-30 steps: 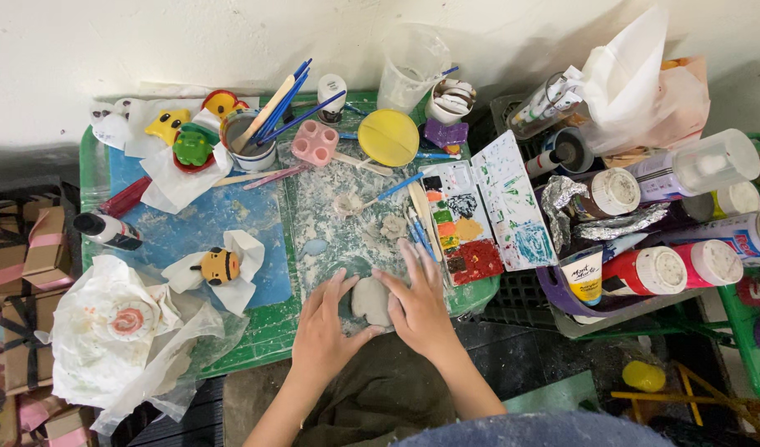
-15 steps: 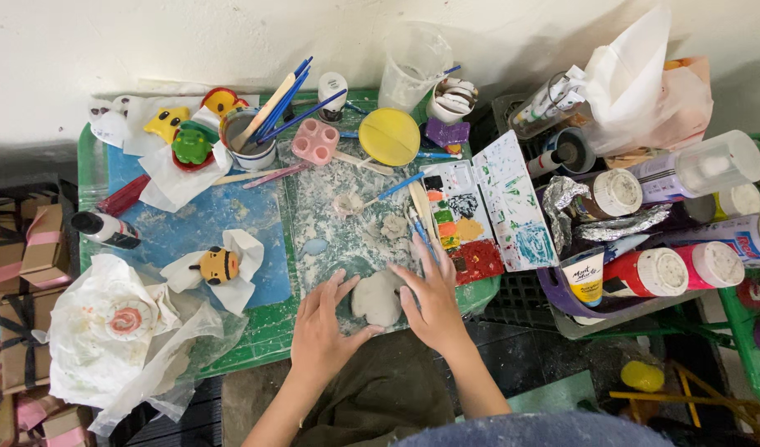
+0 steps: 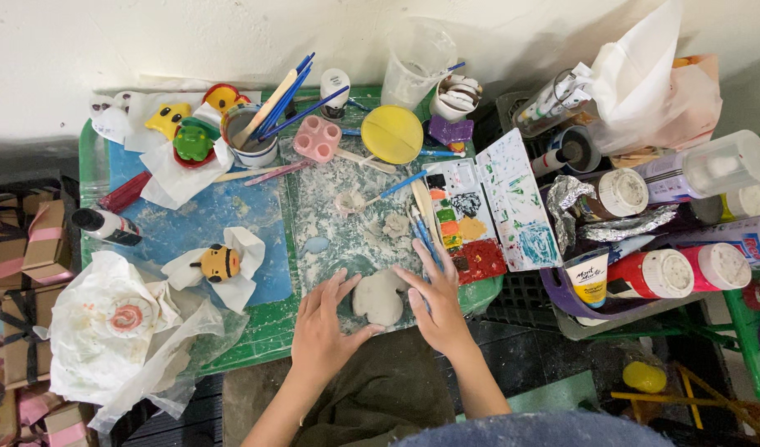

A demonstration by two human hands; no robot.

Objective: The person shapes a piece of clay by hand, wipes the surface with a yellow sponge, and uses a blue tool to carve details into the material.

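Clay (image 3: 380, 298) sits at the near edge of the desk (image 3: 256, 335), a pale flattened lump resting on the smeared green mat (image 3: 355, 240), cupped between both hands. Biggest thing first: the desk is crowded, with a blue sheet (image 3: 206, 219) over its left half and crumpled white plastic (image 3: 115, 331) spilling off the near left corner. Along the right edge, a paint palette (image 3: 479, 219) lies open, its wells already dabbed with colour, and bottles of paint (image 3: 670, 273) are stacked beyond it. At the far edge, a cup of brushes (image 3: 252, 136) stands beside a yellow lid (image 3: 392, 134). Painted little figures are there too: a green one (image 3: 194, 141) at the far left and a yellow-and-black one (image 3: 220, 263) on tissue.

Now the hands. The left hand (image 3: 322, 327) lies flat on the mat, fingers spread, their tips touching the lump's left side. The right hand (image 3: 434, 302) presses in from the right, fingers loosely apart, thumb against the clay; whether it also pins a blue brush underneath is hard to tell.

Progress, as I judge it: the lump is roughly shaped, still bare and unpainted, no features yet. Plenty of shaping and all the colouring looks left to do.
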